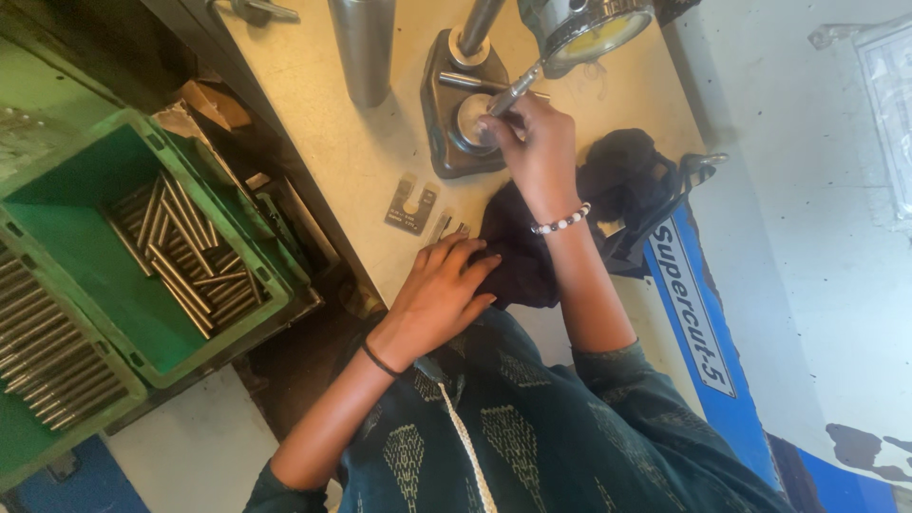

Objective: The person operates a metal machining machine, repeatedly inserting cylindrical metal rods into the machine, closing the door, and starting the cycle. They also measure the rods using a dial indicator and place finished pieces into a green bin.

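My right hand (534,142) grips a slim steel rod (510,95) and holds it on the round anvil of a dark gauge stand (446,142). Above it hangs a dial indicator (594,28) with a yellow face. My left hand (439,290) rests flat on the beige bench, fingers spread, touching a black cloth (518,252). It holds nothing. A beaded bracelet circles the right wrist, a dark band the left.
A green crate (57,218) at left holds several steel rods (185,252); a second green crate (38,456) below it has more. A metal cylinder (364,47) stands on the bench (313,104). A small notched metal plate (410,207) lies near my left hand.
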